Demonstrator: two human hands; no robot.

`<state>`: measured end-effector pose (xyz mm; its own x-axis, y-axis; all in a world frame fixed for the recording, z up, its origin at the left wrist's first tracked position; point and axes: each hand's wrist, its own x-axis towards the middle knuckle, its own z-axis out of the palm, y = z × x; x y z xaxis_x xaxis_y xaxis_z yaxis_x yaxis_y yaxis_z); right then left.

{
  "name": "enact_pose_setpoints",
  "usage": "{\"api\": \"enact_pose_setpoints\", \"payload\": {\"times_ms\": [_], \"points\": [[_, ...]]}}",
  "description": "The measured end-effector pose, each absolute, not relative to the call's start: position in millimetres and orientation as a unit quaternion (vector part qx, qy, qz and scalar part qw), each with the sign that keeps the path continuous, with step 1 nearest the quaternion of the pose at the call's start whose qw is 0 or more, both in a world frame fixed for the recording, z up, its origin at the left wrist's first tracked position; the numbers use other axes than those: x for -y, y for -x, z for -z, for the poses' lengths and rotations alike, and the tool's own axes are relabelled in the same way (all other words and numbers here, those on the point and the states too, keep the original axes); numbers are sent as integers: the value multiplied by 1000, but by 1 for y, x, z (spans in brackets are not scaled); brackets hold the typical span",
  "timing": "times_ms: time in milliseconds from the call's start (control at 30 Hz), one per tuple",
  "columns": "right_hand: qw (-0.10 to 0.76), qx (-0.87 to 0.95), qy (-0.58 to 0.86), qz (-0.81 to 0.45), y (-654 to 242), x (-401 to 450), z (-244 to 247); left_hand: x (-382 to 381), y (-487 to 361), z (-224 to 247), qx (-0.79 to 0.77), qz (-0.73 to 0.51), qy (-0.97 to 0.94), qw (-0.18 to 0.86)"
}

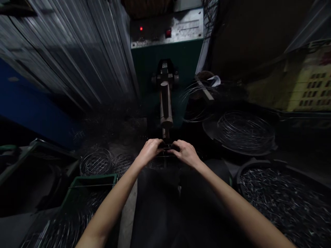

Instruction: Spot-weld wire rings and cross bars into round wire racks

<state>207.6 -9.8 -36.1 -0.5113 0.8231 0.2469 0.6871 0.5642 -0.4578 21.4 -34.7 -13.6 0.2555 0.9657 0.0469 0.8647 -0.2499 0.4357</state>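
We pinch wires [168, 148], left hand [150, 148] and right hand [187, 151] closed on them; work appears partway: round grids [97, 162] formed, loose pieces [279, 199] filling the tub [254, 162]

No lettering can be read: the markings [188, 26] on the machine [144, 62] are too faint, the red mark [325, 58] on the crate [296, 88] right of the machine is blurred, and the pale patch [13, 79] on the blue board [33, 100] left of the machine is too dim.
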Motion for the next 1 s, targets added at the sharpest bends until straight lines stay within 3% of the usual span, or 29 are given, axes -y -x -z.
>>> {"api": "enact_pose_setpoints", "payload": {"times_ms": [267, 1000], "points": [[274, 840, 410, -228, -214, 1, 29, 30, -18, 10, -594, -173, -766, 173], [319, 845, 394, -170, -207, -27, 33, 4, -9, -7, -601, -187, -746, 219]]}}
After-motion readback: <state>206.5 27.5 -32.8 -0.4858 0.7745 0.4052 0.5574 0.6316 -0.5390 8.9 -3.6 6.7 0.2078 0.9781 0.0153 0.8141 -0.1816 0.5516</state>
